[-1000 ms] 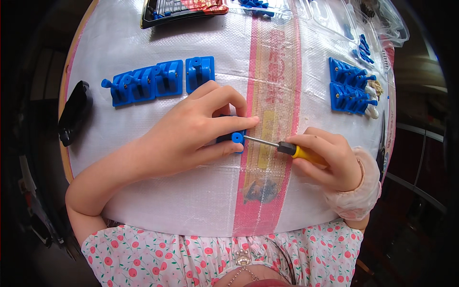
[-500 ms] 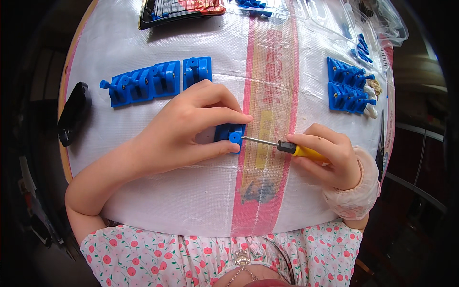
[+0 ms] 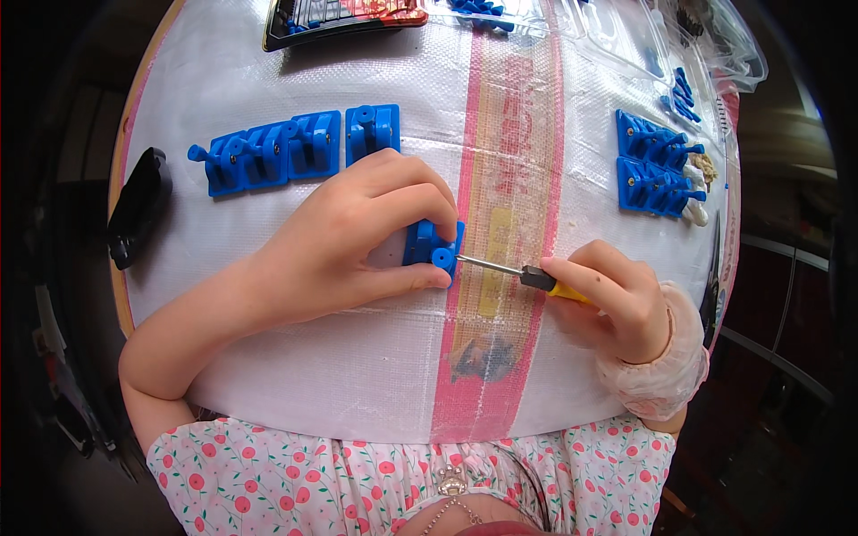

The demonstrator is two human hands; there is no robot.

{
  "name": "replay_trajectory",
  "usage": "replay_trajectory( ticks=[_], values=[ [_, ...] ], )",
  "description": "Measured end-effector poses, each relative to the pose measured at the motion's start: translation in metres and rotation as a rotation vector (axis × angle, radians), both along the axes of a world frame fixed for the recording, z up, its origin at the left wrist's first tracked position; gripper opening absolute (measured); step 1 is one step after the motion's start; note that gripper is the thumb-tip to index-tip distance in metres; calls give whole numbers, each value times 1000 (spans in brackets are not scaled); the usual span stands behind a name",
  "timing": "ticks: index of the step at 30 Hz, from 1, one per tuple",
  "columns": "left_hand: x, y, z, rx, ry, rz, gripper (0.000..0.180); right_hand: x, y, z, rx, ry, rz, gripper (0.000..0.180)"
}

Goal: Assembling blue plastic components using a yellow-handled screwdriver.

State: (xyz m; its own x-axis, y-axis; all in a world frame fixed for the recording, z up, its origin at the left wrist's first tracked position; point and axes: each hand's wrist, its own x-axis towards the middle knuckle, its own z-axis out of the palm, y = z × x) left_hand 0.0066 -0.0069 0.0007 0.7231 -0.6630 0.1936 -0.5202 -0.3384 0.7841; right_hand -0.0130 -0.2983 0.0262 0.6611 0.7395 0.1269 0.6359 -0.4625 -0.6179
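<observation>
My left hand (image 3: 380, 228) pinches a small blue plastic part (image 3: 441, 259) between thumb and fingers on the table, near the middle. The part has a square base and a round peg with a hole, and my fingers hide some of it. In my right hand (image 3: 612, 299) is a screwdriver (image 3: 537, 278) with a yellow and black handle. Its thin metal shaft points left, and the tip meets the right side of the blue part. Whether a screw sits at the tip is too small to tell.
Similar blue parts (image 3: 264, 154) stand in a row beyond my left hand. Another group (image 3: 660, 165) sits at the right, near loose blue pegs (image 3: 684, 94). A black tray (image 3: 344, 25) and clear plastic containers (image 3: 617, 36) lie at the far edge; a black case (image 3: 140, 210) at the left.
My left forefinger has drawn in from the part's far right corner and bent against it. The right hand has turned slightly around the handle, with the tip still at the part.
</observation>
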Motion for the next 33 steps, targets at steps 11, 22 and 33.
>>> replay_trajectory(
  ticks=[11,22,33],
  values=[
    [1,1,-1,-14,-7,-10,28,-3,2,3,-156,-330,84,44],
    [3,3,-2,-78,23,12,33,-4,11,-1,-84,-331,70,37],
    [1,1,-1,-60,4,27,37,-6,17,7,-299,-427,31,47]
  ],
)
